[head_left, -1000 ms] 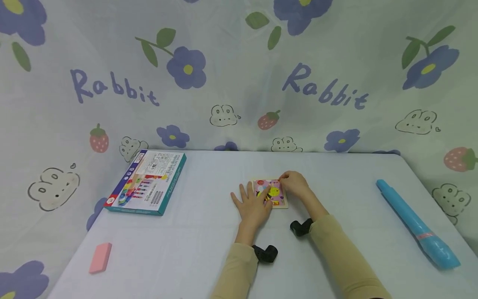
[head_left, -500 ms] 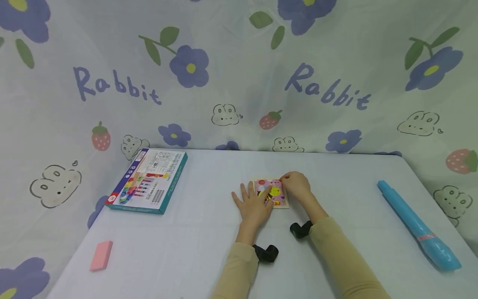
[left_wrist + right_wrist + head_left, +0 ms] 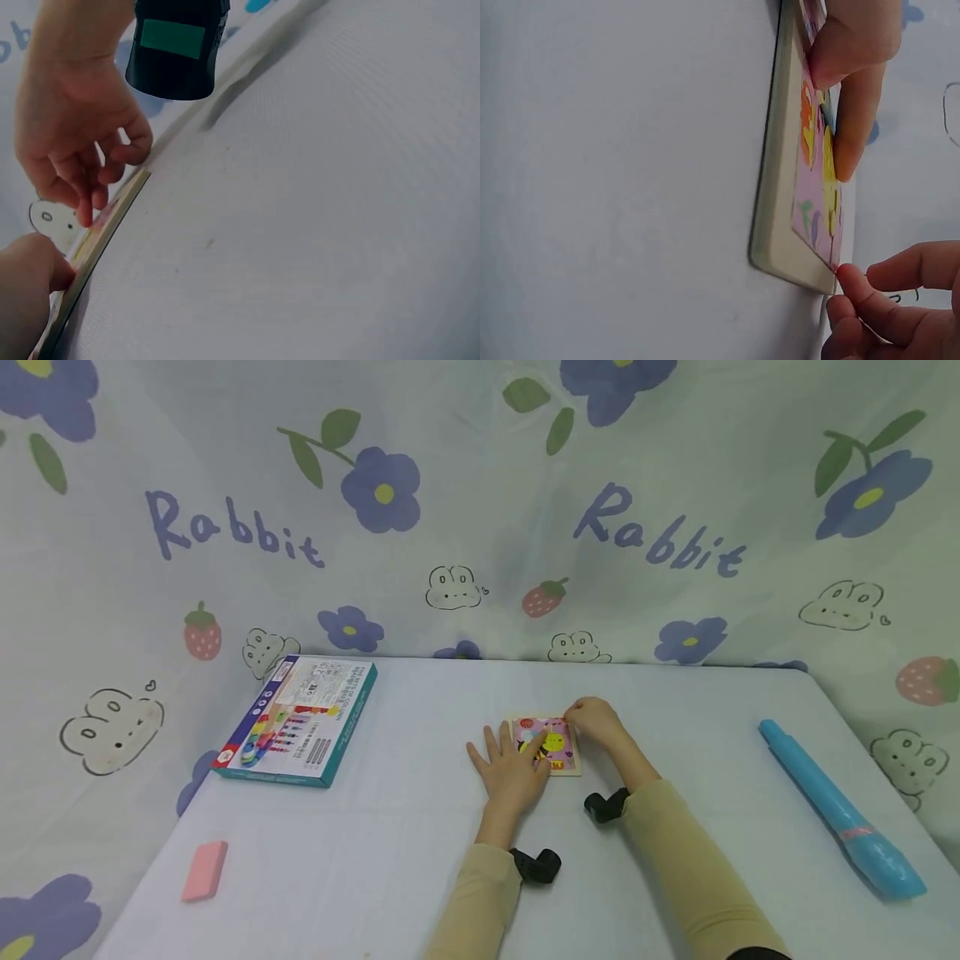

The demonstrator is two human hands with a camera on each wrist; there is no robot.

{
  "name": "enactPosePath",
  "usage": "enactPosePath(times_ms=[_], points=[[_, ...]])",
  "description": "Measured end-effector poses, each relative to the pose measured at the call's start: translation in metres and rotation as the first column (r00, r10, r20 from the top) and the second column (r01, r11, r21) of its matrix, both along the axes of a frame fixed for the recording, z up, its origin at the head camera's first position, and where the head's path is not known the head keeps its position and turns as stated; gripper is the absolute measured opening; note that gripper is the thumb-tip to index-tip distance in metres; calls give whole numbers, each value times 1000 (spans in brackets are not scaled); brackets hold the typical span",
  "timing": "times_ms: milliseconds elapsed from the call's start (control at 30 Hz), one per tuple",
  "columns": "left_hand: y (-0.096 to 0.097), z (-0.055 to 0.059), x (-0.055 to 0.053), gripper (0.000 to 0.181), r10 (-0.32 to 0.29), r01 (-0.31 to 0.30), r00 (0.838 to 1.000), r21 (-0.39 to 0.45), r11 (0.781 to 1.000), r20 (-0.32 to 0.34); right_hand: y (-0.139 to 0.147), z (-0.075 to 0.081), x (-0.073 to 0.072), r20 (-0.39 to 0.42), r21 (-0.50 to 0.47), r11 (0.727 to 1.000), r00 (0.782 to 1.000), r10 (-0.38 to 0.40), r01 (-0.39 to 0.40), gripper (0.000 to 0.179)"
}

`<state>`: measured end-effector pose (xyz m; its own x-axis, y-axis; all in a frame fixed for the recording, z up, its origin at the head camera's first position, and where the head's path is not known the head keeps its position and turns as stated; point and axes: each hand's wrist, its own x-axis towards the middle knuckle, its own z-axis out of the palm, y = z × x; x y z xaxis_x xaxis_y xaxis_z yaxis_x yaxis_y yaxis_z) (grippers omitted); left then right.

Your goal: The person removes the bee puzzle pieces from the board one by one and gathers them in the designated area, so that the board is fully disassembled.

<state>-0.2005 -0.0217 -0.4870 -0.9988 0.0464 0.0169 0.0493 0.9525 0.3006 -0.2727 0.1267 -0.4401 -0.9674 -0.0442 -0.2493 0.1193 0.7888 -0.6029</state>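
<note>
A small square wooden puzzle board [image 3: 566, 760] with a pink picture of a yellow bee lies on the white table. My left hand [image 3: 516, 777] rests on its left part with fingers spread, and a thumb and finger cross the picture. At the far right corner my right hand [image 3: 595, 722] has curled fingers and pinches the board's edge. In the right wrist view a right fingertip [image 3: 845, 271] meets the corner of the pink picture [image 3: 821, 217], with the other fingers bunched below. From the left wrist view the right hand [image 3: 82, 142] hangs over the board's far end.
At the back left lies a flat toy box [image 3: 300, 722] with a teal side. A pink block [image 3: 204, 871] sits front left. On the right is a long light-blue wrapped object [image 3: 836, 806]. A rabbit-print curtain [image 3: 465, 510] stands behind the table [image 3: 337, 877].
Both hands keep nearly the same places on the puzzle board. The right hand's knuckles and wrist have lifted slightly. The whole view has shifted a little.
</note>
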Motion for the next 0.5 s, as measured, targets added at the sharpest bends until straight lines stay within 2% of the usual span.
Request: enactPosePath(times_ms=[167, 400, 500], points=[[1, 0, 0, 47, 2, -2, 1000, -7, 1000, 5, 3, -2, 0, 0, -72, 997, 1000, -10, 10, 37], [1, 3, 1, 47, 5, -5, 1000, -20, 1000, 3, 4, -4, 0, -9, -163, 986, 1000, -23, 21, 23], [2, 2, 0, 47, 6, -5, 1000, -22, 1000, 12, 3, -5, 0, -8, -172, 985, 1000, -16, 15, 28]])
